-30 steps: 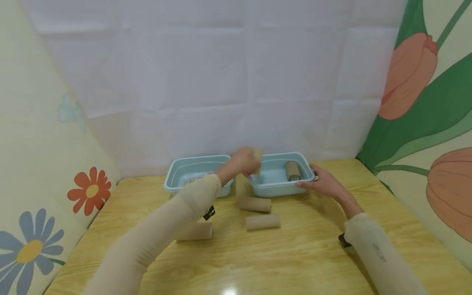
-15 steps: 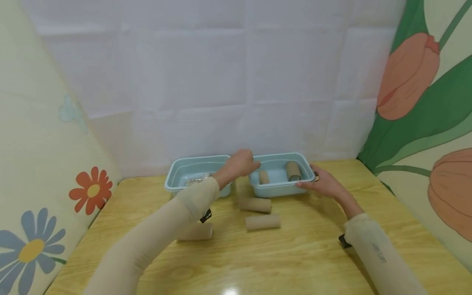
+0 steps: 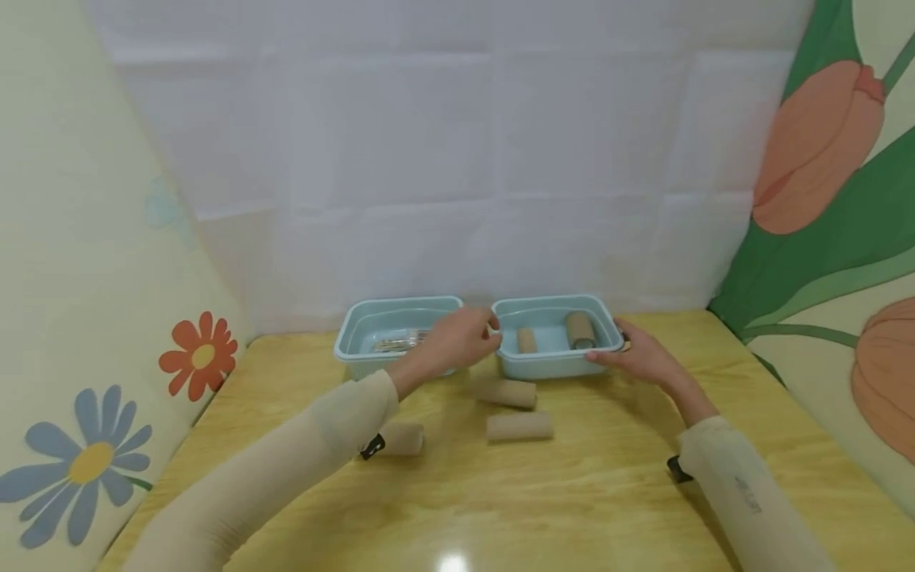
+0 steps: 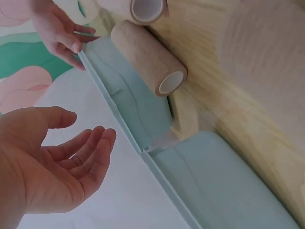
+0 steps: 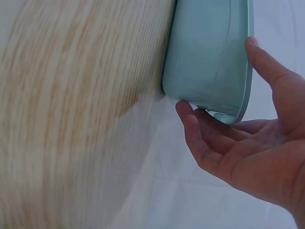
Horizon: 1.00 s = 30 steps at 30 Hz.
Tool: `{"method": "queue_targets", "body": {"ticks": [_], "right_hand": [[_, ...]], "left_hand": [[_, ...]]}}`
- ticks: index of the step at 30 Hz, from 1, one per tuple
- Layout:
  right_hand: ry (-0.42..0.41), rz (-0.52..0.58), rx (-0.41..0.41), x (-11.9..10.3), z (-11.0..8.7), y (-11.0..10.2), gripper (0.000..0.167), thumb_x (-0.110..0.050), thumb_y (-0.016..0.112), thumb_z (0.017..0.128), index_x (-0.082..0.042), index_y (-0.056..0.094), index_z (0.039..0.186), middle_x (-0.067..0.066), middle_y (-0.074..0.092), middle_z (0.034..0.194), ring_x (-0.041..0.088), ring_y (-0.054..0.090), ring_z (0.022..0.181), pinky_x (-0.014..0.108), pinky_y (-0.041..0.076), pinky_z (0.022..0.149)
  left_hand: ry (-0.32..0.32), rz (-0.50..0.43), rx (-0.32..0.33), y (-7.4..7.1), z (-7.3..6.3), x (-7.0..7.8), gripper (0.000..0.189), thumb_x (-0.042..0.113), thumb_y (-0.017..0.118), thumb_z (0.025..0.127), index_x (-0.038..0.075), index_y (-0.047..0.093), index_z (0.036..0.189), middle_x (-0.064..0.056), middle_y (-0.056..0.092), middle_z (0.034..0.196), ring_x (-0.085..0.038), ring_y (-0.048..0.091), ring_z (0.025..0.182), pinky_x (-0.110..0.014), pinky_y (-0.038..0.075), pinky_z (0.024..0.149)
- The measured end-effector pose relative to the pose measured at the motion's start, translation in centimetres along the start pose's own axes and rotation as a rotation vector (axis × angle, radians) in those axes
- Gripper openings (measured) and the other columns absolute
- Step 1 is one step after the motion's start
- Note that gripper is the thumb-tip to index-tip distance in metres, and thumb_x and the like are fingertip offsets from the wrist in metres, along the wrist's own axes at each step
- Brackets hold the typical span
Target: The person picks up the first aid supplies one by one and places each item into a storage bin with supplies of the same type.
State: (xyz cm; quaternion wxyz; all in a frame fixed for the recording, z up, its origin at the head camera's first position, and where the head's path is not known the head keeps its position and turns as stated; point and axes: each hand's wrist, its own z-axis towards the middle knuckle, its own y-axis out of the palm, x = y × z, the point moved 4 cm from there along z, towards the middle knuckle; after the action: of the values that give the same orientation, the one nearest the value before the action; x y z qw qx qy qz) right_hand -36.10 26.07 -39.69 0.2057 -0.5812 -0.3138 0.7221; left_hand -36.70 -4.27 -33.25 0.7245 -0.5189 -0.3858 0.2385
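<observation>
My left hand [image 3: 461, 338] hovers between the two light-blue plastic bins, fingers loosely bent and holding nothing. The right bin [image 3: 554, 367] is gripped at its right end by my right hand [image 3: 639, 353]: the thumb lies on the rim, the fingers against the end wall [image 5: 205, 81]. Inside that bin lie a small tan roll [image 3: 526, 341] and a larger brown roll [image 3: 579, 328]. On the table in front are more brown rolls, resembling bandage rolls: one close to the bin [image 3: 509, 393], one nearer me [image 3: 520, 427]. A third roll [image 3: 403, 438] is partly behind my left forearm.
The left bin [image 3: 393, 301] contains several thin, shiny wrapped items [image 3: 400, 342]. Both bins stand at the back of the wood-patterned table [image 3: 572, 500], against a white sheet [image 3: 400, 143]. Painted flower panels flank both sides.
The small tan roll has left my left hand and lies in the right bin. That hand has drawn back slightly, its fingers loosened. My right hand keeps hold of the bin.
</observation>
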Motion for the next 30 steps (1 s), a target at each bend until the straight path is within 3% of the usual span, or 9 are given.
{"method": "queue_targets", "body": {"ticks": [5,11,15,20,25,30], "right_hand": [[-0.004,-0.001,0.009,-0.3,0.0,-0.4,0.089,-0.043,0.076,0.092,0.006,0.034,0.153,0.031,0.05,0.14,0.044,0.049,0.122,0.061,0.042,0.097],[-0.024,0.013,0.011,-0.4,-0.1,-0.1,0.085,-0.039,0.077,0.092,0.008,0.037,0.15,0.031,0.052,0.137,0.043,0.051,0.12,0.059,0.044,0.095],[-0.016,0.001,0.012,-0.3,-0.1,0.0,0.087,-0.042,0.077,0.092,0.007,0.037,0.151,0.031,0.051,0.138,0.043,0.051,0.12,0.059,0.044,0.095],[-0.014,-0.011,0.017,0.0,-0.2,0.0,0.087,-0.043,0.076,0.092,0.008,0.036,0.151,0.032,0.051,0.139,0.044,0.05,0.121,0.061,0.043,0.096],[-0.017,-0.002,0.014,-0.1,-0.3,-0.1,0.087,-0.042,0.077,0.092,0.008,0.036,0.151,0.032,0.05,0.14,0.044,0.049,0.122,0.062,0.042,0.097],[-0.019,0.002,0.015,-0.3,-0.3,-0.1,0.086,-0.041,0.077,0.092,0.008,0.037,0.15,0.031,0.051,0.139,0.044,0.049,0.122,0.061,0.041,0.098]], "left_hand": [[0.014,-0.021,-0.006,0.2,-1.3,0.4,0.028,0.023,0.058,0.102,0.006,0.069,0.122,-0.006,0.071,0.106,-0.019,0.067,0.093,-0.036,0.055,0.077],[0.0,-0.049,-0.007,1.1,-2.7,-0.2,0.025,0.02,0.061,0.101,0.003,0.07,0.118,-0.007,0.071,0.101,-0.02,0.067,0.089,-0.037,0.055,0.076],[0.045,-0.046,-0.02,2.1,-3.4,-0.8,0.023,0.014,0.064,0.099,-0.001,0.069,0.116,-0.01,0.07,0.1,-0.023,0.067,0.092,-0.038,0.055,0.08],[0.122,0.001,-0.067,3.3,-3.7,-1.1,0.03,0.009,0.067,0.097,-0.009,0.065,0.122,-0.019,0.067,0.111,-0.031,0.063,0.104,-0.043,0.052,0.09],[0.142,0.042,-0.085,3.8,-3.6,-1.5,0.033,0.009,0.067,0.097,-0.009,0.064,0.124,-0.021,0.065,0.121,-0.035,0.06,0.115,-0.045,0.049,0.097],[0.152,0.054,-0.145,4.4,-3.3,-1.9,0.038,0.01,0.066,0.099,-0.007,0.06,0.132,-0.021,0.062,0.129,-0.035,0.056,0.121,-0.045,0.045,0.102]]}}
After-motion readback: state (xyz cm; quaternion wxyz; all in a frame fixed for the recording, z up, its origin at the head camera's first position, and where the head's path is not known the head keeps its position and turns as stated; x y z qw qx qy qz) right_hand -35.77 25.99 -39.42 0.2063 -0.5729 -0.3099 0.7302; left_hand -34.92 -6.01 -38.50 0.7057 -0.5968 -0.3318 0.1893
